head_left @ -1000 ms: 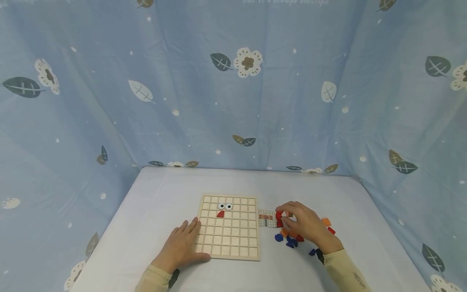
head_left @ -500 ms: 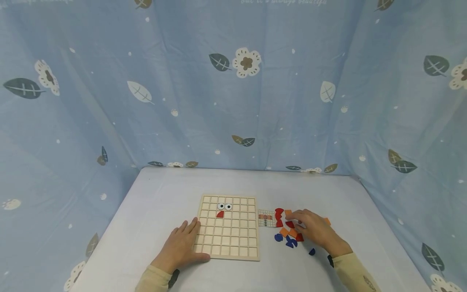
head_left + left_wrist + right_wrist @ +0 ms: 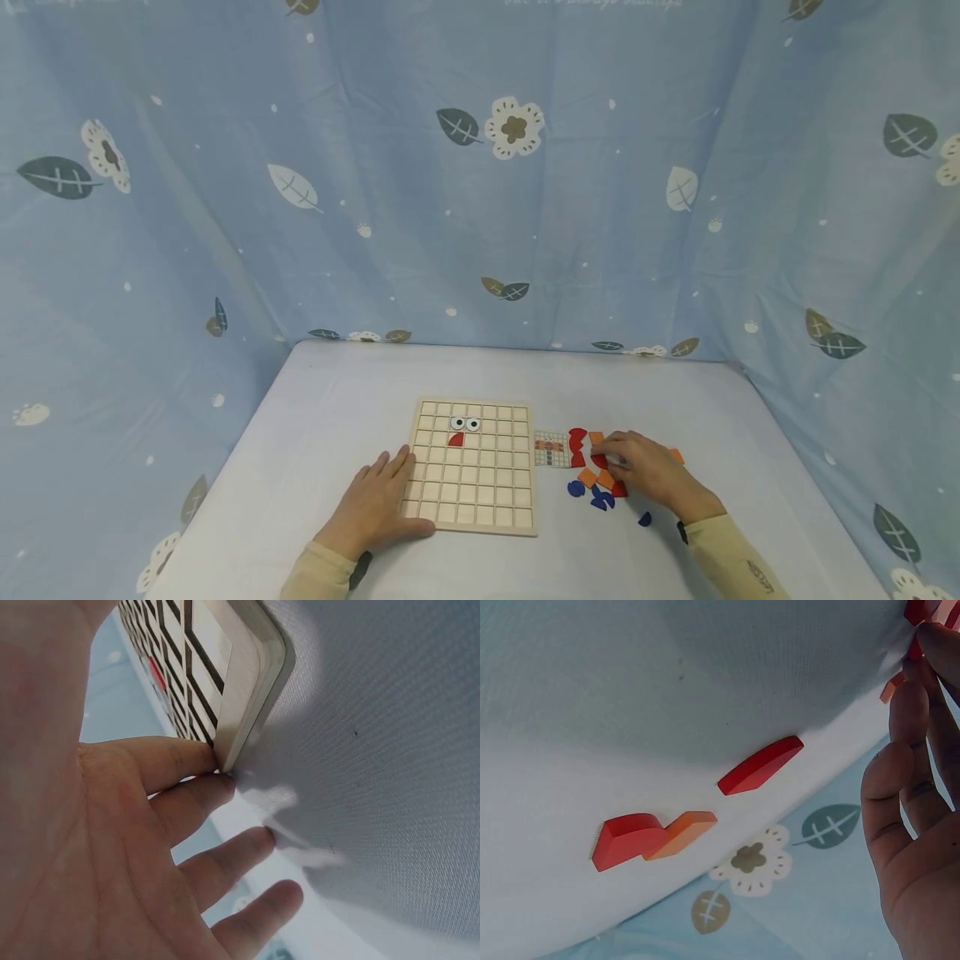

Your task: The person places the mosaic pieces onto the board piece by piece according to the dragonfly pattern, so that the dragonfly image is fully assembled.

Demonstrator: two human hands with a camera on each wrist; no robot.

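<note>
Blue leaf-print cloth (image 3: 405, 208) behind white tabletop (image 3: 637, 383).

High head view facing forward-down, wrist views close in, left sharing the board (image 3: 474, 471)

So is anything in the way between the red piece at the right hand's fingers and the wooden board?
Yes: going straight across, other red pieces come first, then the patterned card, between the red piece by the right hand and the wooden board. They look flat, so lifting over them should probably work.
</note>
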